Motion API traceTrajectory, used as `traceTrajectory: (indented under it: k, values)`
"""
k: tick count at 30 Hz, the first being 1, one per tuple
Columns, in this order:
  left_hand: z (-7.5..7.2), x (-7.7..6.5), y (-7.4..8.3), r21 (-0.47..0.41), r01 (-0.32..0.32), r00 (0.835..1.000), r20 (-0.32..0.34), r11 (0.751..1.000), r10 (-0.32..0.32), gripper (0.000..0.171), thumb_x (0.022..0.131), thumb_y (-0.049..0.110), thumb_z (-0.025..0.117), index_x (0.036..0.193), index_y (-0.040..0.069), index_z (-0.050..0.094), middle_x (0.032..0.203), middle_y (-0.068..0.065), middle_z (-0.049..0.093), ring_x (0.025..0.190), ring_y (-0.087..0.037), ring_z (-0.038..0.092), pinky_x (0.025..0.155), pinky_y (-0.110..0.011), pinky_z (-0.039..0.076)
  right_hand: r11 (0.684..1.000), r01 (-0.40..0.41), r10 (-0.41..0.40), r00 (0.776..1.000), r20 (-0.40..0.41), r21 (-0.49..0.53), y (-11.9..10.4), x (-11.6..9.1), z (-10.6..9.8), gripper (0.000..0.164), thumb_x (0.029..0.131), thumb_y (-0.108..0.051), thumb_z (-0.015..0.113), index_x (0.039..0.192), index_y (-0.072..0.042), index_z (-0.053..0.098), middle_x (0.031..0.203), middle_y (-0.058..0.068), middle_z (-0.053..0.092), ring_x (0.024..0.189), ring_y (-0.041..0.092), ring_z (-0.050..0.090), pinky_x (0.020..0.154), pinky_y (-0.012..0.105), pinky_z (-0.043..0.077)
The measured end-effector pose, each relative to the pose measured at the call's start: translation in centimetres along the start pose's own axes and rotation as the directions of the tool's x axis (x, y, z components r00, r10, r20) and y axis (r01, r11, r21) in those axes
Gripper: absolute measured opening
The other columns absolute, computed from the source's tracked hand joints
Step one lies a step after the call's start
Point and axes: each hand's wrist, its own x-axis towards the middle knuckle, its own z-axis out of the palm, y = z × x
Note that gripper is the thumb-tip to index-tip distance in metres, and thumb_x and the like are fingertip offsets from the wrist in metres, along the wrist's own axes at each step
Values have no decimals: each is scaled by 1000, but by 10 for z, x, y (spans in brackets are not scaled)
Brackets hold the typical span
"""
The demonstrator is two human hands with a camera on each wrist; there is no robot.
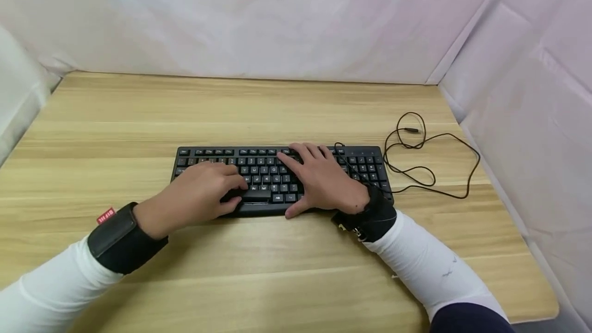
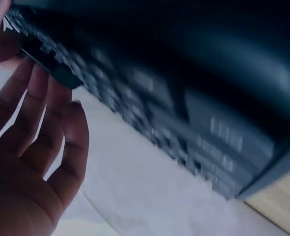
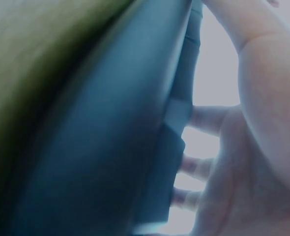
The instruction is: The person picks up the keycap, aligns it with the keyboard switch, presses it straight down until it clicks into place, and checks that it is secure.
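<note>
A black keyboard (image 1: 256,211) with white key markings lies flat on the wooden table. Over its left part is my left hand (image 1: 201,189), fingers bent down at the keys and thumb by the space bar (image 1: 256,195). In the left wrist view the fingertips of this hand (image 2: 32,162) meet the rows of keys. My right hand (image 1: 326,184) spreads its fingers over the right-middle keys, with the thumb out at the front edge. The right wrist view shows that hand (image 3: 248,167) from the palm side, fingertips at the keys. Both hands hide some keys.
The keyboard's thin black cable loops over the table (image 1: 259,281) on the right, its plug (image 1: 411,130) lying inside the loops. Part of the cable crosses the keyboard by the right wrist. White sheets (image 1: 277,24) stand behind the table and at its sides.
</note>
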Motion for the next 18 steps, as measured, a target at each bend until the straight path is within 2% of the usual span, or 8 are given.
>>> traceTrajectory:
  k: [6,12,18]
  values:
    - [7,-1,2,57,-7,1000,5,998,7,15,75,23,75,87,14,73,81,0,68,73,-16,59,63,-37,53,1000,-6,6,1000,4,-3,1,-1,-1,119,57,-83,59,150,-17,25,149,16,27,132,31,23,103,54,27]
    - [7,-3,6,72,-4,1000,-4,997,4,14,74,21,76,87,16,73,82,1,68,75,-18,61,65,-39,54,1000,-9,9,1000,15,-1,1,-1,0,120,56,-84,58,151,-18,25,149,16,26,133,30,22,103,54,27]
    - [6,-3,7,81,8,1000,-19,997,-7,15,74,20,78,86,13,73,79,-2,67,71,-19,60,64,-39,54,1000,-9,9,1000,11,10,1,3,-1,122,55,-85,57,150,-17,25,149,16,26,132,31,21,102,55,26]
